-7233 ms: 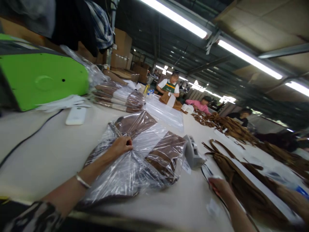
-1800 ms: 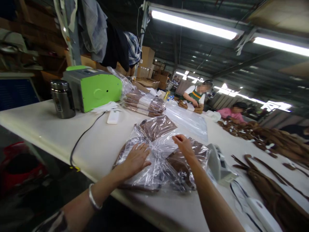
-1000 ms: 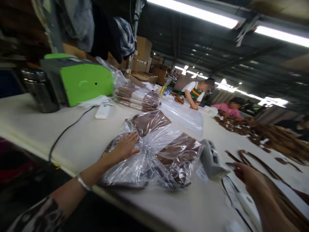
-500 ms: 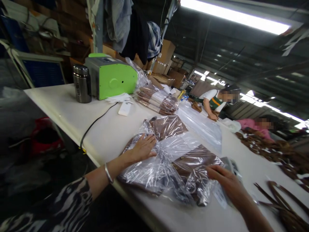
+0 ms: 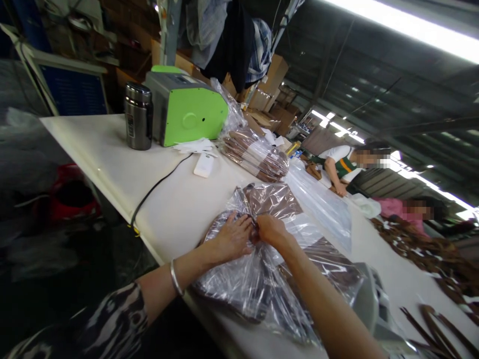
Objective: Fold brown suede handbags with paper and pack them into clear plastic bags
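Note:
A clear plastic bag (image 5: pixel 262 284) with brown folded goods inside lies on the white table (image 5: pixel 112 159) near its front edge. My left hand (image 5: pixel 234 238) rests on the bag's near end, fingers bent over the plastic. My right hand (image 5: pixel 271 230) meets it fingertip to fingertip and pinches the plastic at the same spot. A silver bangle sits on my left wrist.
A green machine (image 5: pixel 187 112) and a steel flask (image 5: pixel 138 122) stand at the table's far left. A white remote (image 5: pixel 204 164) and a black cable (image 5: pixel 157 187) lie near them. Stacked bagged goods (image 5: pixel 256 154) sit behind. A grey tape dispenser (image 5: pixel 374 309) is at right. Two people work further along.
My right hand has come back from the right side of the bag to meet my left hand at the bag's middle. The view has swung left.

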Tool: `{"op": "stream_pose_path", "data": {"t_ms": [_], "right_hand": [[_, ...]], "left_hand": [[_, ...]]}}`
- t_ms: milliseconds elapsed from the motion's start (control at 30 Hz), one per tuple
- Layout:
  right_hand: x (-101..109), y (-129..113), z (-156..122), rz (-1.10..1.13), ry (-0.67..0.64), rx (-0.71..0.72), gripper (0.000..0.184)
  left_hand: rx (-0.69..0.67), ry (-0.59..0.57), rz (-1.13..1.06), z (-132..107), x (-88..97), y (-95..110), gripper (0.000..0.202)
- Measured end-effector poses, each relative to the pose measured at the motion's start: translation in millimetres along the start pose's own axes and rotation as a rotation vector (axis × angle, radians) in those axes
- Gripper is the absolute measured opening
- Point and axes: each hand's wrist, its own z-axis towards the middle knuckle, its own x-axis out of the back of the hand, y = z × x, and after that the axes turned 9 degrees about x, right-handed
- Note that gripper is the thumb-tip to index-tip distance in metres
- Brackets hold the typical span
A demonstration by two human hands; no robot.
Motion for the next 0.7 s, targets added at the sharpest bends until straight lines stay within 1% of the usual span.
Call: {"op": "stream_pose_path", "data": {"t_ms": [67, 100, 167, 200, 233, 300, 333, 367, 400, 433, 500, 567, 633, 700], "right_hand": [[1.4, 7.7, -3.1, -0.052, 0.037, 0.002, 0.052], [3.2, 13.5, -5.0, -0.054, 0.044, 0.018, 0.056], [7.7, 25.6, -7.9, 0.033, 0.070, 0.046, 0.057], [9.4, 30.0, -8.4, 0.118, 0.119, 0.050, 0.056], [9.9, 32.3, -8.0, 0.213, 0.204, 0.050, 0.055], [4.0, 28.9, -4.5, 0.346, 0.446, 0.057, 0.058], [-3.0, 23.9, -1.6, 0.357, 0.558, 0.066, 0.060], [-12.6, 17.6, 1.8, 0.331, 0.633, 0.073, 0.061], [-24.1, 10.8, 5.3, 0.281, 0.664, 0.074, 0.062], [-36.5, 4.6, 8.7, 0.224, 0.659, 0.064, 0.063], [-59.7, -4.6, 14.2, 0.128, 0.601, 0.042, 0.065], [-74.8, -8.9, 17.7, 0.091, 0.570, 0.038, 0.067], [-78.3, -10.2, 20.0, 0.117, 0.567, 0.044, 0.068], [-70.9, -8.6, 21.1, 0.211, 0.562, 0.053, 0.070]], "left_hand": [[-0.002, 0.004, -0.013, -1.2, 0.0, -1.7, 0.071], [0.001, 0.006, -0.019, -1.7, 0.5, -2.4, 0.071], [0.008, 0.007, -0.027, -2.5, 2.6, -3.7, 0.070], [0.007, 0.004, -0.029, -2.8, 4.3, -4.2, 0.070], [0.007, -0.001, -0.029, -3.0, 6.3, -4.5, 0.069], [0.015, -0.016, -0.025, -3.5, 10.8, -5.5, 0.067], [0.021, -0.019, -0.023, -3.8, 12.9, -6.3, 0.066], [0.029, -0.019, -0.022, -4.3, 14.9, -7.4, 0.065], [0.038, -0.018, -0.020, -4.9, 16.6, -9.1, 0.064], [0.048, -0.018, -0.019, -5.4, 18.3, -11.3, 0.062], [0.069, -0.026, -0.016, -5.8, 21.8, -17.8, 0.058], [0.104, -0.030, -0.016, -4.1, 26.3, -26.7, 0.053], [0.145, -0.002, -0.035, 0.6, 31.7, -37.0, 0.049], [0.194, 0.045, -0.061, 7.3, 37.0, -47.7, 0.049]]}}
